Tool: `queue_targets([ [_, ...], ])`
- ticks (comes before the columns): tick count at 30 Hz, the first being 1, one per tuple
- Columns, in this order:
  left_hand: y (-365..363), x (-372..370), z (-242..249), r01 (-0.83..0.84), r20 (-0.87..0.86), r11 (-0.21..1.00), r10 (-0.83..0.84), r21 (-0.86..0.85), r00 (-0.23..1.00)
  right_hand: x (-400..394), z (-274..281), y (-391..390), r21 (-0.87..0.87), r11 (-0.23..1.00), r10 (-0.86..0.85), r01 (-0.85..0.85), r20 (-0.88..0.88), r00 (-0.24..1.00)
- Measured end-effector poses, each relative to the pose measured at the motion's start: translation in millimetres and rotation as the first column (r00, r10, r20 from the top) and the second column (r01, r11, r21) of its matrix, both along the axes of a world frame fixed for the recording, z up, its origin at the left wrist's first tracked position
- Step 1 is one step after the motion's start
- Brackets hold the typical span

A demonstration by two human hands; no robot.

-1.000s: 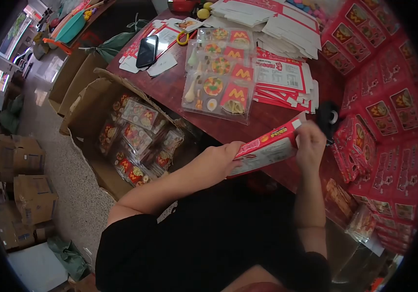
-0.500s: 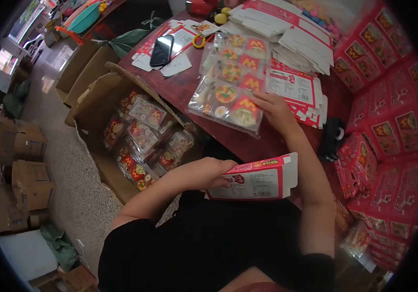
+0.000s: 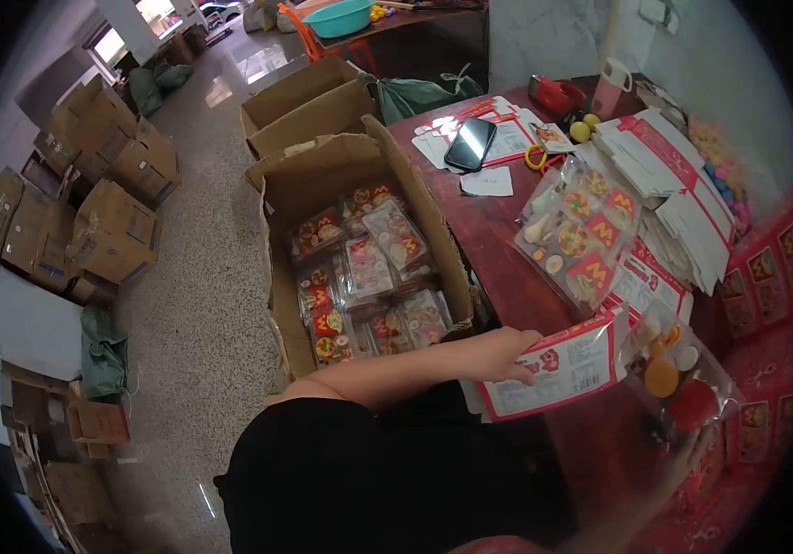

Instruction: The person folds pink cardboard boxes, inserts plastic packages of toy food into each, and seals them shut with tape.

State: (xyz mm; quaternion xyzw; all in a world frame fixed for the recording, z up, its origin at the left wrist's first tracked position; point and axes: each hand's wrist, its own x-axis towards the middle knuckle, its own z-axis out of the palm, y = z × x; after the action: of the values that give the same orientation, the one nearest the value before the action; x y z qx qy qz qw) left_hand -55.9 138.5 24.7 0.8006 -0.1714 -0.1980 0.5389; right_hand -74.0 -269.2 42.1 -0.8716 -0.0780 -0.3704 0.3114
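My left hand (image 3: pixel 505 356) is closed around a red-and-white printed paper box (image 3: pixel 558 371), held sideways over the table's front edge, its end flaps towards the right. At that end, my right hand (image 3: pixel 689 454), partly blurred, grips a clear plastic pack of toy food pieces (image 3: pixel 662 374) by its lower edge. The pack's upper left side reaches the box's flaps. Beyond the box, more clear packs (image 3: pixel 581 231) with food pictures and a yellow M lie overlapping on the dark red table (image 3: pixel 493 242).
To the left, a large open carton (image 3: pixel 272 245) holds several filled clear packs. On the table are a black phone (image 3: pixel 470 144), yellow-handled scissors (image 3: pixel 535 158) and a stack of flat paper boxes (image 3: pixel 655 171). Red printed boxes (image 3: pixel 761 351) are stacked along the right.
My right hand has left the packs on the table and come down to the right, now holding a clear pack at the box's end. The view has swung, showing more floor and wall.
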Motion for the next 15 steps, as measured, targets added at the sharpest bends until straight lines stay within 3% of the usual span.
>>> queue_targets([
  [1, -5.1, -0.6, -10.5, 0.004, 0.107, 1.000, -0.006, 0.013, 0.994, -5.2, 1.0, 0.2, 0.124, 0.992, 0.010, -0.002, -0.062, 0.998],
  [4, -14.0, -2.7, -10.1, 0.008, 0.068, 0.999, -0.005, -0.050, 0.998, -16.3, 1.0, 0.5, 0.357, 0.934, 0.029, 0.026, -0.147, 0.989],
  [8, -16.6, -2.7, 1.4, 0.059, 0.056, 0.996, -0.062, 0.067, 0.996, -15.5, 0.4, -0.8, 0.426, 0.904, 0.040, 0.033, -0.163, 0.986],
  [11, -15.7, -2.9, 8.4, 0.106, 0.042, 0.993, -0.104, -0.048, 0.994, -16.5, -1.6, 0.6, 0.455, 0.890, 0.048, 0.036, -0.172, 0.984],
  [14, -16.7, -3.9, 0.4, 0.050, 0.050, 0.983, -0.042, -0.178, 0.998, -18.1, -0.9, -1.2, 0.468, 0.883, 0.053, 0.036, -0.176, 0.983],
  [15, -17.2, -4.2, 1.7, 0.049, 0.040, 0.988, -0.043, -0.148, 0.998, -18.0, -1.5, -1.4, 0.475, 0.879, 0.053, 0.038, -0.177, 0.983],
])
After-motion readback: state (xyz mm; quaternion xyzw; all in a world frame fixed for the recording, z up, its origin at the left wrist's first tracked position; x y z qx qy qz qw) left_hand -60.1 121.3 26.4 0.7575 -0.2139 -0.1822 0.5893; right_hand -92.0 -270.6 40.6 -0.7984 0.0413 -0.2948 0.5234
